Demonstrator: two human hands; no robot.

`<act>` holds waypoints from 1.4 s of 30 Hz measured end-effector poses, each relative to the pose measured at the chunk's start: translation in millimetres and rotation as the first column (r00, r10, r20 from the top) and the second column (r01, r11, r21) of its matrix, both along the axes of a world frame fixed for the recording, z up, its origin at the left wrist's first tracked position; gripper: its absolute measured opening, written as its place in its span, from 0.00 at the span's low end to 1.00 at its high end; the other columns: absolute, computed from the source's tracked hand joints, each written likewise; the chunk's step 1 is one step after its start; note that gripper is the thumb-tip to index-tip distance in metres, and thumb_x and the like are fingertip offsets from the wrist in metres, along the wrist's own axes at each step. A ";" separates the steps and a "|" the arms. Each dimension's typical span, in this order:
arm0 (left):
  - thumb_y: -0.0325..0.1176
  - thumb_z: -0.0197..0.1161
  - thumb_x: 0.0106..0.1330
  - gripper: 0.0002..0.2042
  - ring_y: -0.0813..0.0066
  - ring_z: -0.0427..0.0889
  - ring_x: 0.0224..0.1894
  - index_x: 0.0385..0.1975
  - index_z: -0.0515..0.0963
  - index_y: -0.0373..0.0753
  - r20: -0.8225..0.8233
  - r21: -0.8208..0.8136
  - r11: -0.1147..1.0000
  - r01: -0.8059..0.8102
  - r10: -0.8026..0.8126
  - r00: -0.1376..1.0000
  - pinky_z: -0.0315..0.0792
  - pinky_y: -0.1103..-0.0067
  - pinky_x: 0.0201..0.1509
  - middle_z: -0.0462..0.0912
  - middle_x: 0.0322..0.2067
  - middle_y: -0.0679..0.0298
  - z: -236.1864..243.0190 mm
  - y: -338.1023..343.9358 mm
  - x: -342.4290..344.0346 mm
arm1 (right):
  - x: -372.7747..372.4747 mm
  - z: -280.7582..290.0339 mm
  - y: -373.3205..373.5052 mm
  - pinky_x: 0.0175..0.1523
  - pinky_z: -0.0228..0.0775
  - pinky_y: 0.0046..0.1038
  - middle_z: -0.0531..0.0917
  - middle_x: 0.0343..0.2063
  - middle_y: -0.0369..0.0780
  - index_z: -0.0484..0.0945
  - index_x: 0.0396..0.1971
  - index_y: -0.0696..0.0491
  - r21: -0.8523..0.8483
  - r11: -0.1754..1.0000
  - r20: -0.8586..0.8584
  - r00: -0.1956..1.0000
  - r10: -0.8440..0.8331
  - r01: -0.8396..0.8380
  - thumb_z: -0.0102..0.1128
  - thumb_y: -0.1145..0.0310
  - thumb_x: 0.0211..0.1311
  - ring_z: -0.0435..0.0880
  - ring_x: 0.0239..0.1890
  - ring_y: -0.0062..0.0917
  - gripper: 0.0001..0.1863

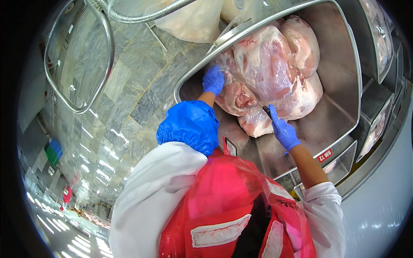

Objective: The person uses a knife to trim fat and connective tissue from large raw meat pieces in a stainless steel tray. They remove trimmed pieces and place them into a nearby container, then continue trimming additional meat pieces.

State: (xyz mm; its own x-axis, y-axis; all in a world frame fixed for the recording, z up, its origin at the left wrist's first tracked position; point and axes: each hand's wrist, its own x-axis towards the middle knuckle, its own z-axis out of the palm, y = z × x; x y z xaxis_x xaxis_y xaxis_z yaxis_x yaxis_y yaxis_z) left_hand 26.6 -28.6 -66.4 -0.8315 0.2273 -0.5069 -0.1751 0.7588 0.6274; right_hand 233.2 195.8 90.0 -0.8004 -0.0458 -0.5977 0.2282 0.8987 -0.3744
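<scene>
Grey stone-tiled flooring point(142, 99) extends to the left of both grips and carries a tubular steel hoop point(111, 41) well apart from them. Forward of the left grip, a clear plastic bag point(193, 23) with pale contents stands outside a stainless-steel tub point(333, 81). Large raw meat cuts point(264, 64), partly covered by glossy clear film, lie inside this tub, between and forward of the two hands.

Left hand point(214, 81), in a blue glove, reaches over the tub's near-left side and touches the left edge of the meat. Its fingertips are partly hidden; whether they close on meat or film cannot be told. A blue sleeve cover point(189, 127) encloses the forearm behind this grip.

Right hand point(283, 131), also blue-gloved, closes around a short black handle point(267, 112). The handle points forward and left, just beside the lowest cut point(254, 122); its far end cannot be made out. A red label point(325, 155) marks the tub's rim, behind and right of this grip. Further right, another metal tub point(365, 43) adjoins.
</scene>
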 end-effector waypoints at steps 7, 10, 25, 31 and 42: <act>0.35 0.51 0.54 0.14 0.50 0.73 0.45 0.39 0.74 0.38 -0.003 0.032 0.999 -0.001 0.001 1.000 0.67 0.66 0.49 0.75 0.41 0.49 10.6 4.2 -4.2 | -18.4 25.0 0.9 0.34 0.67 0.41 0.77 0.28 0.49 0.44 0.65 0.39 -0.016 0.999 0.094 0.995 -0.037 0.039 0.44 0.78 0.52 0.77 0.28 0.43 0.39; 0.35 0.49 0.56 0.11 0.49 0.74 0.39 0.36 0.74 0.42 -0.143 0.089 0.994 -0.064 0.077 0.987 0.68 0.65 0.42 0.76 0.34 0.48 -13.9 -6.3 7.7 | -64.0 91.8 -5.5 0.36 0.67 0.42 0.77 0.33 0.52 0.44 0.65 0.41 -0.115 0.989 0.177 0.982 -0.070 0.092 0.41 0.82 0.50 0.76 0.31 0.47 0.40; 0.36 0.48 0.56 0.12 0.49 0.74 0.42 0.38 0.74 0.42 0.045 0.034 0.999 0.003 -0.005 0.999 0.67 0.63 0.46 0.76 0.37 0.49 -5.6 -1.5 -0.3 | -67.0 55.3 -52.7 0.41 0.66 0.38 0.75 0.36 0.55 0.45 0.64 0.51 -0.128 0.944 0.232 0.935 -0.270 0.304 0.43 0.82 0.53 0.76 0.36 0.47 0.37; 0.36 0.46 0.59 0.13 0.48 0.73 0.42 0.39 0.74 0.40 0.018 -0.020 1.000 0.006 -0.005 1.000 0.67 0.63 0.47 0.76 0.38 0.48 -14.7 -9.7 0.8 | -65.2 85.0 -28.7 0.40 0.65 0.41 0.75 0.33 0.56 0.44 0.65 0.46 -0.213 0.941 0.199 0.955 -0.222 0.263 0.44 0.80 0.52 0.75 0.35 0.48 0.38; 0.35 0.47 0.59 0.09 0.47 0.74 0.35 0.29 0.72 0.39 -0.158 0.020 1.000 -0.021 0.024 0.987 0.67 0.61 0.39 0.76 0.31 0.48 -16.4 -1.1 5.9 | -77.8 115.2 -5.8 0.35 0.65 0.44 0.76 0.33 0.55 0.43 0.64 0.46 -0.173 0.973 0.266 0.959 -0.103 0.152 0.44 0.78 0.51 0.75 0.31 0.49 0.39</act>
State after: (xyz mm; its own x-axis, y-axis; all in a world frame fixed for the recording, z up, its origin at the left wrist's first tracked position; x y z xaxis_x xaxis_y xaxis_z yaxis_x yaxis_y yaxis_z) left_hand 32.5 -29.6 -82.8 -0.9061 0.2152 -0.3642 -0.0893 0.7442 0.6620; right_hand 155.4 190.1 205.2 -0.6304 -0.0857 -0.7715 0.4455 0.7740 -0.4500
